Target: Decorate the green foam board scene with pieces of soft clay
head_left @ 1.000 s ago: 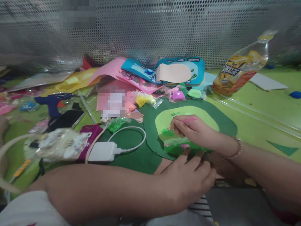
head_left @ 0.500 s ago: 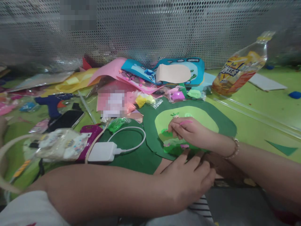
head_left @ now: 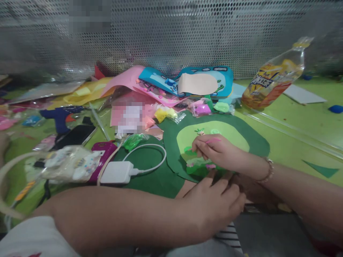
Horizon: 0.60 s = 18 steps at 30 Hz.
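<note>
Several small decorations already lie on the pale green oval, so I judge that the work is partly done. A little plant and a pale swirl are near its upper edge, a bright green patch is at its left, and a green strip with pink bits runs along its lower side. What is left I cannot tell exactly, because the right hand covers much of the middle; the upper right part seems plain. The oval sits on a dark green sheet, right of the centre of the frame. The sheet looks flat, with rounded corners, and the decorations look slightly raised. The grip of the right hand is together around a slim pink tool, whose tip is hidden. The left hand, at the lower centre, has its fingers a little apart by the sheet's lower edge; I see nothing held there.
</note>
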Available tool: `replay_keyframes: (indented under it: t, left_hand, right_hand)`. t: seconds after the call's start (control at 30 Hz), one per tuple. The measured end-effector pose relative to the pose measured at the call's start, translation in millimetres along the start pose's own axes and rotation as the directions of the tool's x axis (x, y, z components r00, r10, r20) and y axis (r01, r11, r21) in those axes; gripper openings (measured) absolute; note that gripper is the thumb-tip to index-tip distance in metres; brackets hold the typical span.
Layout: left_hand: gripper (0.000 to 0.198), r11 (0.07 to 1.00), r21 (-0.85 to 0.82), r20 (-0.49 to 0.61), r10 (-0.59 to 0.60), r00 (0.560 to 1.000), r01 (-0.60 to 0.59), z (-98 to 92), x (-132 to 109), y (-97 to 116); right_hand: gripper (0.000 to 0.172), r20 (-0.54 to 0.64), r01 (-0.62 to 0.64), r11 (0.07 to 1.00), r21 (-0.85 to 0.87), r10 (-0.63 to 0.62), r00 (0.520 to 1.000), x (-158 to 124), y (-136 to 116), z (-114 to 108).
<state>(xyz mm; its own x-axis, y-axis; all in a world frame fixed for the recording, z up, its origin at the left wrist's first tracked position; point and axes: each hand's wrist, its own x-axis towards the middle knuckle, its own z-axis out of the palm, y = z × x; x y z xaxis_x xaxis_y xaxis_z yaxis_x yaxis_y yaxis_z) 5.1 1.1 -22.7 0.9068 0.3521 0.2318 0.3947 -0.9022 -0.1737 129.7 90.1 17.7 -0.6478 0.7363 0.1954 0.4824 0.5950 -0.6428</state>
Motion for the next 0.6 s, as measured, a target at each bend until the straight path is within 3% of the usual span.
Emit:
replay_keyframes:
  t: [0.6]
  left_hand:
    - [0.043, 1.0, -0.021, 0.011, 0.01, 1.0, -0.009, -1.8, 0.2, -1.2]
  right_hand:
    - [0.029, 0.01, -0.001, 1.0, 0.0, 0.001, 1.0, -0.2, -0.6, 0.8]
